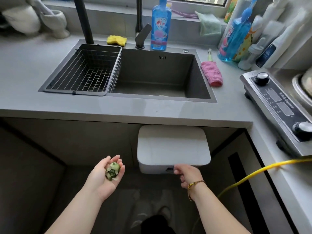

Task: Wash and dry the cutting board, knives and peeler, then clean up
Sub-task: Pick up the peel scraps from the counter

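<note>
My left hand (105, 174) is palm up below the counter edge and cups a small heap of green cucumber peelings (112, 171). My right hand (186, 174) pinches the front edge of a white lidded bin (172, 147) that hangs under the counter in front of the cabinet. The bin's lid is down. The dark sink (155, 76) above holds nothing that I can see, with a wire basket (87, 71) set in its left part. No cutting board, knife or peeler is in view.
A pink cloth (211, 74) lies right of the sink, a yellow sponge (116, 40) and a blue detergent bottle (160, 26) behind it. More bottles stand at the back right. A stove (276, 105) is on the right. A yellow hose (253, 174) runs below it.
</note>
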